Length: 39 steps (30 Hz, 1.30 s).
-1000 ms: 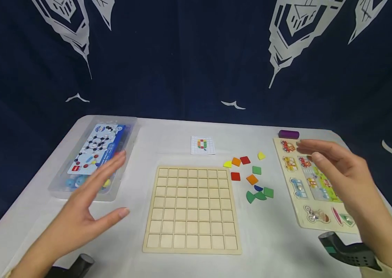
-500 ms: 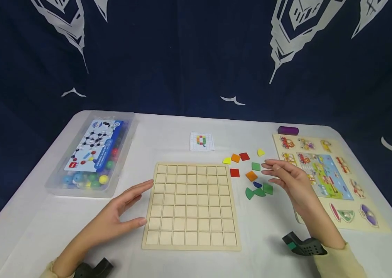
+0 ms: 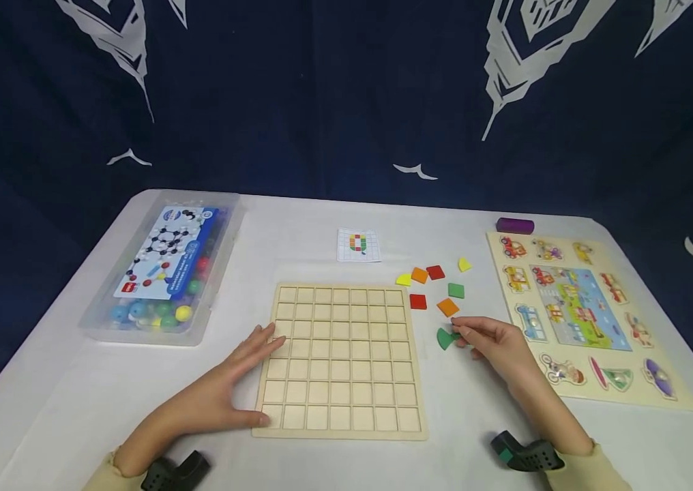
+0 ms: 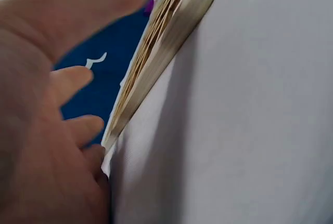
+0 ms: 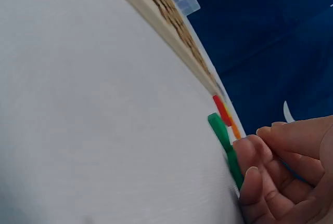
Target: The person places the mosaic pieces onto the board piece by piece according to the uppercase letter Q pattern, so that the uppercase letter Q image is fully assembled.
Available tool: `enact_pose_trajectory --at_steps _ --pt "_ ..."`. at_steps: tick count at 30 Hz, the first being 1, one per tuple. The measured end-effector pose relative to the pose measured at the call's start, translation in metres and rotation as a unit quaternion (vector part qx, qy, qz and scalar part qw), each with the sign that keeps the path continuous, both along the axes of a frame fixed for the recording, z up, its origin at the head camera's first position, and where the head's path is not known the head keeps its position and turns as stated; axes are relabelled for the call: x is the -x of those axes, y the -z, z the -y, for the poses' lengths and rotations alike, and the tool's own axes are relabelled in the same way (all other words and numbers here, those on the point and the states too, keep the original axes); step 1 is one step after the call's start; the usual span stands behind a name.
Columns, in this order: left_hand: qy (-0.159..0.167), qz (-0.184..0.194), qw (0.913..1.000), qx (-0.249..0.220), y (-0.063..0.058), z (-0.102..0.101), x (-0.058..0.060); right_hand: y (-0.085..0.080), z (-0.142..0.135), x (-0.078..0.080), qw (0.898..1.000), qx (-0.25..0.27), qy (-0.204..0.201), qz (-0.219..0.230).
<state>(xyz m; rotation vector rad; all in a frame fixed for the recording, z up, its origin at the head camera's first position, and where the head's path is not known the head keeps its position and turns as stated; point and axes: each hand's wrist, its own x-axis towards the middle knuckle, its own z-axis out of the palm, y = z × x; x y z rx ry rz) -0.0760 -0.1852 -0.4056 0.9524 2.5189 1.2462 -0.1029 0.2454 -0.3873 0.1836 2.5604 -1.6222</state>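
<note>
My left hand (image 3: 219, 395) is at the left edge of a wooden grid board (image 3: 340, 434), fingers spread and thumb at its near left corner. The left wrist view shows the board's side edge (image 4: 179, 37) beside that hand. Over the small coloured pieces right of the board, my right hand (image 3: 502, 349) has its thumb and fingertips drawn close together. A green fan-shaped piece (image 3: 444, 339) shows by the fingertips; the blue half-round and other green pieces are mostly hidden. I cannot tell whether the fingers pinch one. In the right wrist view, green pieces (image 5: 220, 129) lie beside the fingers.
Red squares (image 3: 418, 301), orange squares (image 3: 447, 307), yellow pieces (image 3: 464, 264) and a green square (image 3: 455, 291) lie nearby. A pattern card (image 3: 358, 245) is behind the board. A clear box (image 3: 91, 331) stands left; a picture puzzle (image 3: 653, 399) and purple cylinder (image 3: 515, 226) are right.
Both hands have come down and inward. The left has reached the board's left edge; the right has moved left off the picture puzzle, down to the green and blue pieces.
</note>
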Motion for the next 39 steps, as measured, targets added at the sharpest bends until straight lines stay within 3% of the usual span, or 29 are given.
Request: enact_pose_trajectory --at_steps 6,15,25,29,39 --pt "0.005 -0.016 0.9972 0.073 0.0 0.001 -0.002 0.009 0.0 -0.009 0.998 -0.044 0.006 -0.042" --pt "0.021 -0.022 0.995 0.095 -0.005 0.003 -0.005 0.014 0.005 -0.013 0.987 -0.111 -0.001 -0.113" --pt "0.02 -0.024 0.9941 0.104 -0.007 0.006 -0.004 0.015 0.016 -0.009 0.958 -0.204 -0.035 -0.198" --pt "0.019 -0.016 0.9941 0.106 -0.008 0.006 -0.003 0.015 0.02 -0.008 0.954 -0.224 -0.031 -0.198" --pt "0.021 -0.012 0.9938 0.108 -0.005 0.006 -0.001 0.01 0.028 -0.009 0.96 -0.232 -0.017 -0.156"
